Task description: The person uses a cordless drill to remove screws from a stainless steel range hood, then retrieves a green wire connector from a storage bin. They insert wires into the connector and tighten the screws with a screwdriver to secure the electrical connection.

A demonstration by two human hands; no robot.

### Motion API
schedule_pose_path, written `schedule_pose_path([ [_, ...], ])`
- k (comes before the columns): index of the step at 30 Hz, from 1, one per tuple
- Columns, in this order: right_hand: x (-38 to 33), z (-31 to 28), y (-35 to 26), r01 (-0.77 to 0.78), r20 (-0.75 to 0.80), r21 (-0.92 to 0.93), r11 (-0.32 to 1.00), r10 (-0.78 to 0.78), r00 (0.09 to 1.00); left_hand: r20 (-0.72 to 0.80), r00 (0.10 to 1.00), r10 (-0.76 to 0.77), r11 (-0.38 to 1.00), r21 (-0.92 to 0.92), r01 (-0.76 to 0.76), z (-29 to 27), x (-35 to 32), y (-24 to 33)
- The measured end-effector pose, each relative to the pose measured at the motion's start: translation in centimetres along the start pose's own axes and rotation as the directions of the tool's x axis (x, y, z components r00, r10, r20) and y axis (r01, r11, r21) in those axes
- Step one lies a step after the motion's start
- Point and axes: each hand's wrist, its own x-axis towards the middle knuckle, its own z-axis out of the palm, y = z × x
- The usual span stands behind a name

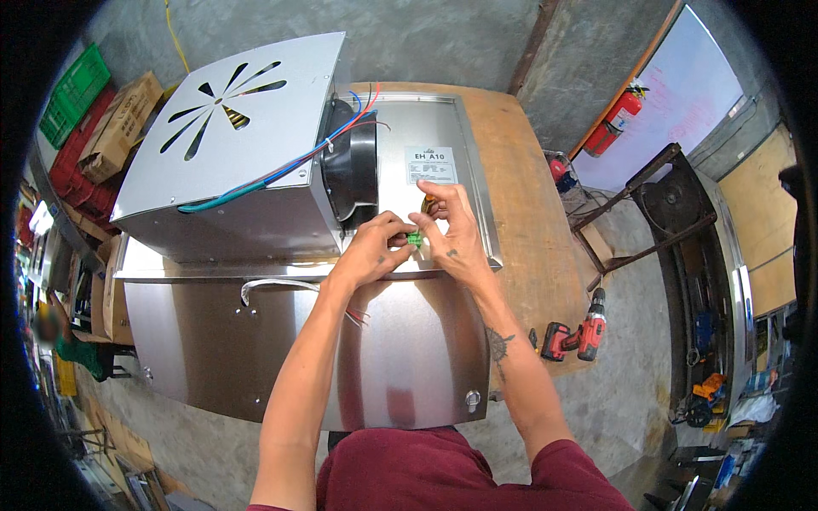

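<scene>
A small green terminal block (414, 239) is pinched in the fingertips of my left hand (373, 247), above the metal hood. My right hand (452, 237) meets it from the other side, its fingers curled round a screwdriver with a yellow-and-black handle (429, 203); the tip is hidden. Beside my hands stands a grey metal housing (230, 140) with a petal-shaped vent pattern and a round black duct collar (354, 162). A bundle of blue, red and green wires (298, 162) runs over the housing. A white cable (281, 282) with thin bare-ended wires passes under my left forearm.
The stainless hood (409, 358) lies on a wooden table (532, 213). A red cordless drill (590, 328) sits near the table's right edge. Beyond are a metal-framed stand (673, 196), a fire extinguisher (615, 123) and a whiteboard (673, 94). Crates and boxes (119, 128) stand at left.
</scene>
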Motion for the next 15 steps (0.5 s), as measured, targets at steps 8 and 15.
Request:
schedule_pose_path([
  [8, 0.3, 0.0, -1.1, -0.018, -0.011, 0.142, 0.99, 0.019, 1.0, 0.016, 1.0, -0.023, 1.0, 0.02, 0.023, -0.2, -0.1, 0.4],
  [15, 0.1, 0.2, 0.1, -0.131, 0.035, 0.365, 0.922, 0.127, 0.991, 0.01, 1.0, 0.011, 1.0, -0.025, -0.011, 0.1, -0.1, 0.1],
])
